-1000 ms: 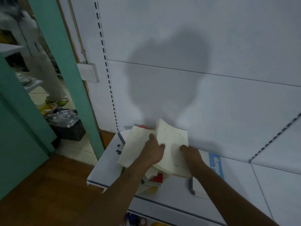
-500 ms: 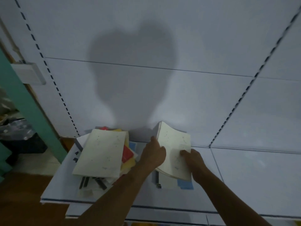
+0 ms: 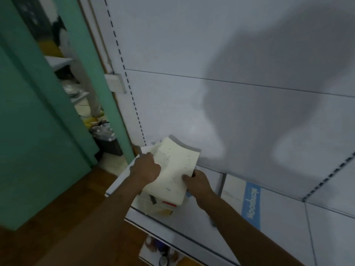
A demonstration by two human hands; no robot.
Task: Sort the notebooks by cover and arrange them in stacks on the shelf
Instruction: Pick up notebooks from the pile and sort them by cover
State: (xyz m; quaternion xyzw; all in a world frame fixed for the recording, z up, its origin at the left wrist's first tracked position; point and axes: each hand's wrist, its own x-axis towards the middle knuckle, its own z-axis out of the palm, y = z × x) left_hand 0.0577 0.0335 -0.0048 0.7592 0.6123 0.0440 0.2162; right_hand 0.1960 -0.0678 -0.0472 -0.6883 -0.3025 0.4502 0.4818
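both hands [image 3: 147, 168] now hold notebook [image 3: 173, 169] over left pile [image 3: 163, 205]

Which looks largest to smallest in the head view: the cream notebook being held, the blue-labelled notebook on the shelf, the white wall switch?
1. cream notebook, held in both hands and nearest the camera, which enlarges it
2. blue-labelled notebook, partly hidden by the right arm, so this ranking is unsure
3. white wall switch, clearly smallest
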